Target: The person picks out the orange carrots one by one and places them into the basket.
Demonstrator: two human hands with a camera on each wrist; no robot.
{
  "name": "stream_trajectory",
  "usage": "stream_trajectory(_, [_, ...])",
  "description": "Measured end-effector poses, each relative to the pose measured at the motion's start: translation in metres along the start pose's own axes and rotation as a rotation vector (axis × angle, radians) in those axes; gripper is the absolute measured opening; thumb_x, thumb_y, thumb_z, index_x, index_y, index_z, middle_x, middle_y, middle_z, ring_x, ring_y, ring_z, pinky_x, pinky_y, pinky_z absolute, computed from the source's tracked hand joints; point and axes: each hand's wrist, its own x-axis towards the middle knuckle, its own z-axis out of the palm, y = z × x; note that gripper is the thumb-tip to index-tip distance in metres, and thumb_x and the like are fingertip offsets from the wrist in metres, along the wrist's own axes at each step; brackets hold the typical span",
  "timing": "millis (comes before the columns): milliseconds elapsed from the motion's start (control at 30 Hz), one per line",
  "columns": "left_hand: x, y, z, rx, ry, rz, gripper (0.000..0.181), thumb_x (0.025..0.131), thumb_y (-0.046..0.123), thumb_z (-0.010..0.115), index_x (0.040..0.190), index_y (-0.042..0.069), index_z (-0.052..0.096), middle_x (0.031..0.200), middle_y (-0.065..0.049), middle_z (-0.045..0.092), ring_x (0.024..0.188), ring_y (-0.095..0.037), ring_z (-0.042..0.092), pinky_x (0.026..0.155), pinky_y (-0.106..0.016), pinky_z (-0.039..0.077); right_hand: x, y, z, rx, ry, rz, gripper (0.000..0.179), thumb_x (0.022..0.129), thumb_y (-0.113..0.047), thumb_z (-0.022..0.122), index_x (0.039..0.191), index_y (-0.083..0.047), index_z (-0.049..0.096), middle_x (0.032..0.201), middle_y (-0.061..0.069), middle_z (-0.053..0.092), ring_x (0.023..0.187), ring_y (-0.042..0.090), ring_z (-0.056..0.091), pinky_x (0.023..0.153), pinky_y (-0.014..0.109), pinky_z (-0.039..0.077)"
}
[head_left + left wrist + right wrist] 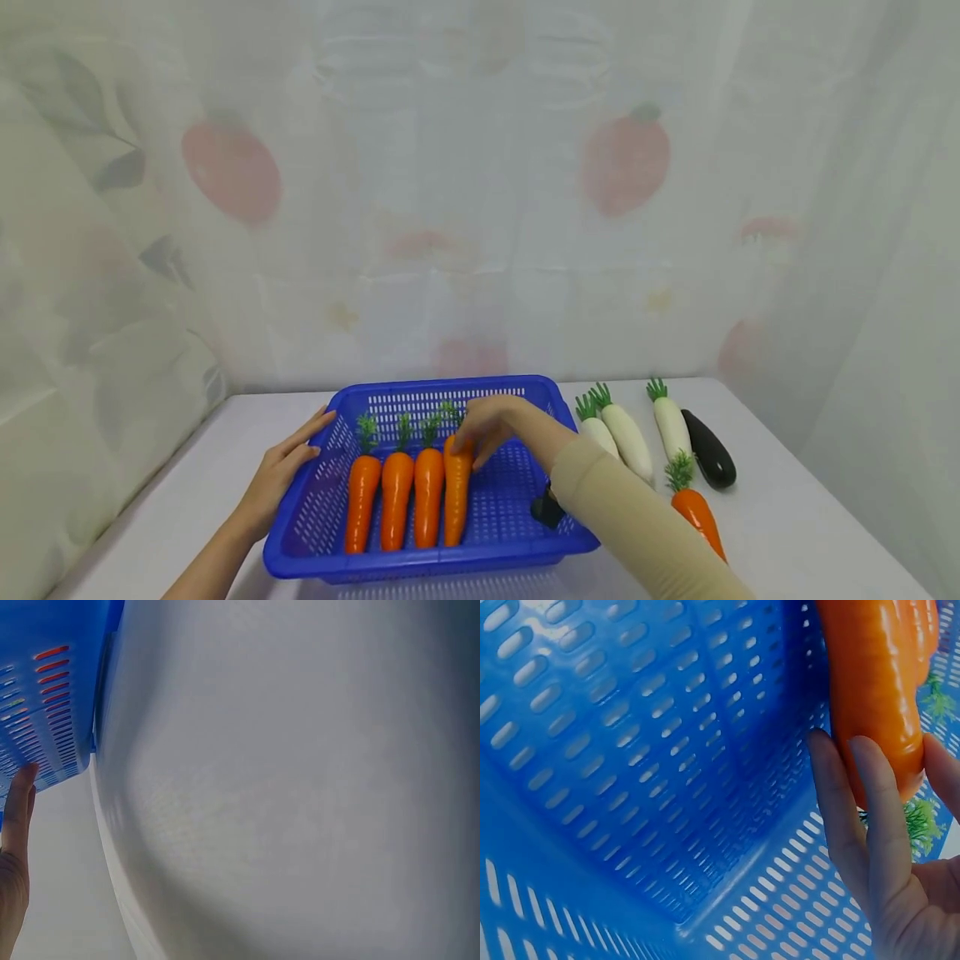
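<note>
A blue plastic basket [450, 557] with slotted walls stands on the table. My left hand [276, 479] is at its left side with fingers touching the rim; the left wrist view shows a straight finger [20, 802] against the slotted wall. Inside the basket, my right hand [487, 419] pinches the top end of an orange carrot [456, 496], thumb on one side and fingers on the other in the right wrist view. This carrot lies at the right end of a row, beside three other carrots [428, 500], all with their green tops toward the back.
Right of the basket lie white radishes [628, 442] with green tops, a dark eggplant [711, 450] and another carrot [697, 517]. A small black object [547, 508] shows by my right forearm. A pale printed curtain [465, 208] hangs behind the white table [795, 500].
</note>
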Motion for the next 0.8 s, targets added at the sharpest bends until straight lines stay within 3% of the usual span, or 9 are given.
stream_trajectory(100, [-0.0004, -0.0002, -0.0003, -0.003, -0.001, 0.0, 0.048, 0.103, 0.022, 0.043, 0.151, 0.015, 0.042, 0.167, -0.004, 0.02, 0.153, -0.039, 0.014, 0.094, 0.004, 0.024, 0.0009, -0.001, 0.002, -0.023, 0.002, 0.023, 0.045, 0.089, -0.007, 0.069, 0.129, 0.006, 0.052, 0.109, 0.019, 0.067, 0.094, 0.031, 0.071, 0.082, 0.04, 0.059])
stream_trajectory(267, [-0.0007, -0.0004, -0.0013, -0.01, -0.006, -0.002, 0.048, 0.104, 0.023, 0.042, 0.151, 0.015, 0.041, 0.167, -0.002, 0.019, 0.155, -0.033, 0.013, 0.094, 0.005, 0.024, 0.0029, -0.0021, 0.0059, 0.019, 0.027, 0.06, 0.085, 0.088, -0.005, 0.07, 0.154, 0.002, 0.018, 0.134, 0.027, 0.054, 0.102, 0.037, 0.069, 0.084, 0.042, 0.059])
stream_trajectory(333, [-0.0007, -0.0007, -0.0017, -0.013, -0.006, -0.001, 0.048, 0.104, 0.023, 0.042, 0.151, 0.015, 0.041, 0.167, -0.002, 0.019, 0.156, -0.022, 0.015, 0.094, 0.005, 0.024, 0.0045, -0.0018, 0.0067, 0.032, 0.032, 0.067, 0.092, 0.088, -0.004, 0.07, 0.157, 0.0, 0.01, 0.142, 0.029, 0.047, 0.105, 0.039, 0.068, 0.085, 0.043, 0.059])
stream_trajectory(367, [-0.0008, -0.0006, -0.0017, -0.012, -0.006, -0.001, 0.048, 0.104, 0.023, 0.042, 0.151, 0.015, 0.041, 0.167, -0.002, 0.019, 0.156, -0.018, 0.016, 0.095, 0.005, 0.024, 0.0049, -0.0015, 0.0071, 0.035, 0.034, 0.069, 0.093, 0.088, -0.004, 0.07, 0.157, 0.0, 0.009, 0.145, 0.029, 0.045, 0.106, 0.039, 0.067, 0.085, 0.043, 0.058])
stream_trajectory(500, [-0.0005, 0.0005, -0.0013, -0.015, -0.006, 0.002, 0.048, 0.104, 0.023, 0.042, 0.151, 0.014, 0.041, 0.167, -0.006, 0.019, 0.156, -0.021, 0.015, 0.095, 0.004, 0.024, 0.0058, -0.0004, 0.0075, 0.04, 0.032, 0.068, 0.092, 0.088, -0.002, 0.069, 0.157, 0.001, 0.007, 0.15, 0.029, 0.039, 0.11, 0.041, 0.065, 0.087, 0.045, 0.058])
stream_trajectory(600, [0.0004, 0.0011, -0.0007, -0.017, -0.006, 0.002, 0.048, 0.103, 0.023, 0.043, 0.151, 0.014, 0.041, 0.167, -0.007, 0.019, 0.154, -0.038, 0.012, 0.094, 0.004, 0.024, 0.0058, 0.0008, 0.0076, 0.038, 0.045, 0.068, 0.093, 0.088, -0.001, 0.069, 0.157, 0.001, 0.007, 0.151, 0.03, 0.038, 0.112, 0.041, 0.064, 0.088, 0.046, 0.057])
stream_trajectory(700, [0.0008, 0.0005, -0.0004, -0.016, -0.006, -0.001, 0.048, 0.103, 0.022, 0.043, 0.151, 0.014, 0.042, 0.167, -0.008, 0.019, 0.153, -0.039, 0.012, 0.094, 0.004, 0.024, 0.0057, 0.0016, 0.008, 0.024, 0.06, 0.068, 0.091, 0.087, -0.001, 0.069, 0.156, 0.002, 0.011, 0.147, 0.032, 0.044, 0.112, 0.042, 0.064, 0.086, 0.048, 0.058])
stream_trajectory(800, [0.0006, -0.0004, -0.0005, -0.014, -0.007, -0.004, 0.048, 0.103, 0.022, 0.042, 0.151, 0.015, 0.042, 0.167, -0.008, 0.019, 0.153, -0.04, 0.012, 0.094, 0.004, 0.025, 0.0044, 0.0007, 0.008, -0.022, 0.074, 0.064, 0.08, 0.086, -0.003, 0.071, 0.151, 0.004, 0.025, 0.133, 0.032, 0.056, 0.105, 0.042, 0.068, 0.084, 0.048, 0.058])
